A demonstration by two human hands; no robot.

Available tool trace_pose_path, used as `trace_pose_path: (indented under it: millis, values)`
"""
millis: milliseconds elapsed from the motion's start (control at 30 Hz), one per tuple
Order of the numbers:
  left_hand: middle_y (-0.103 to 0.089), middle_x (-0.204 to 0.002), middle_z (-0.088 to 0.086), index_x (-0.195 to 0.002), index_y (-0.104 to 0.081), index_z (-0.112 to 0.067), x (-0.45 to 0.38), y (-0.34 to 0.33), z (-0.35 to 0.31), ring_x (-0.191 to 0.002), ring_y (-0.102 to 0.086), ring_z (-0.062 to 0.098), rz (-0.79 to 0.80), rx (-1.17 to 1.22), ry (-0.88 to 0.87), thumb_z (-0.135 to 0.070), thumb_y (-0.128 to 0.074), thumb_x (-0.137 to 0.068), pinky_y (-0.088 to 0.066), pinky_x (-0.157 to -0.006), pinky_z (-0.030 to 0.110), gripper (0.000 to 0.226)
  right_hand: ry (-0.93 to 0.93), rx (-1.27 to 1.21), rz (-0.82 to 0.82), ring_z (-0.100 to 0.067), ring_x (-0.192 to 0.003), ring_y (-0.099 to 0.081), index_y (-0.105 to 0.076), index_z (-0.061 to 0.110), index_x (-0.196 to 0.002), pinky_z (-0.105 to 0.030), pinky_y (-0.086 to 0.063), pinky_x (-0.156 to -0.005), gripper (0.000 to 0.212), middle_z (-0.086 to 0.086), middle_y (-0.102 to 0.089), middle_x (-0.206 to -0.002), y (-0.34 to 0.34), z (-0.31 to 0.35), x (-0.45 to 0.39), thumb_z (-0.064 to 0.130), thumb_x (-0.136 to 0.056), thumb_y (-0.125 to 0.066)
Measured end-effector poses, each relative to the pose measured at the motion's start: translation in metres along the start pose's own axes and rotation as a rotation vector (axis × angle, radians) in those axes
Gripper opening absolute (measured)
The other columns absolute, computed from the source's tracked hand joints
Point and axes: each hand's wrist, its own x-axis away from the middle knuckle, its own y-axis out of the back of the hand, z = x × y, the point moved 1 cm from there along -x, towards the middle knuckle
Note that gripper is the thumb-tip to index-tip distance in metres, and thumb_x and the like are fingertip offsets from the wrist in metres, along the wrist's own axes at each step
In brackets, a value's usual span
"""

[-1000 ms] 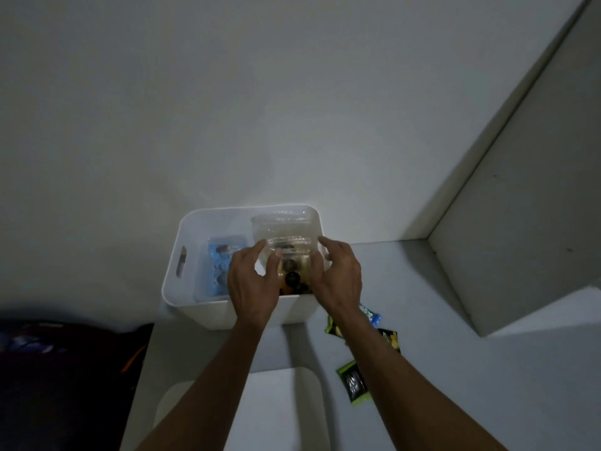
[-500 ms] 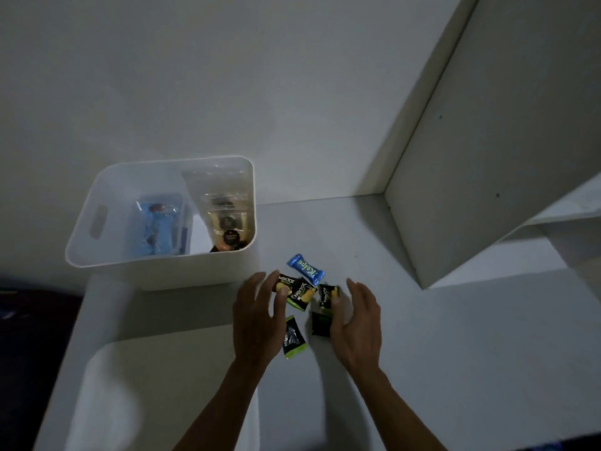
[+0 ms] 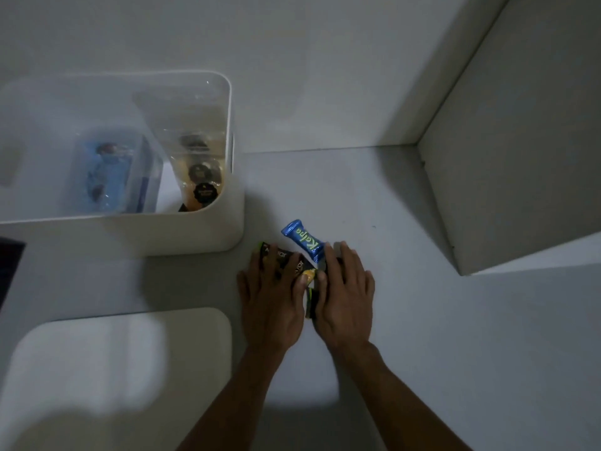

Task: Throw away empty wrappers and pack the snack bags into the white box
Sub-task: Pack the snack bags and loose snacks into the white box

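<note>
The white box [image 3: 227,222] stands at the left on the white surface. Inside it are a clear bag of dark round snacks [image 3: 199,177] and a blue snack bag [image 3: 107,170]. Right of the box lies a blue wrapper [image 3: 304,239], with several black-and-green wrappers [image 3: 286,255] beside it. My left hand [image 3: 271,297] lies flat on the black-and-green wrappers, fingers spread. My right hand [image 3: 344,294] presses on the right side of the pile, its fingertips touching the blue wrapper's end. A green-edged wrapper [image 3: 309,304] shows between the two hands.
A white lid [image 3: 130,369] lies flat at the lower left, just left of my left arm. A white upright panel [image 3: 507,157] rises at the right. The wall runs along the back. A dark object [image 3: 8,268] sits at the far left edge.
Both hands left the clear bag in the box, came down to the right and now press on the wrapper pile, closing in from either side. The view swung down and right.
</note>
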Motion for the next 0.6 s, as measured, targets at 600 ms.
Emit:
trace_pose_path:
  millis: [600]
  values:
    - [-0.064,-0.105,0.017,-0.109,-0.070,-0.009,-0.008,-0.001,0.014,-0.116,-0.053,0.040,-0.337,0.025,-0.086,-0.023,-0.055,-0.095,-0.038,-0.104,0.051,0.025,0.148,-0.071,-0.060,-0.021,-0.135,-0.043,-0.070,0.027,-0.110,-0.050,-0.034,-0.106,0.034,0.005,-0.063,-0.131,0.001,-0.012,-0.043,0.041,-0.100,-0.040]
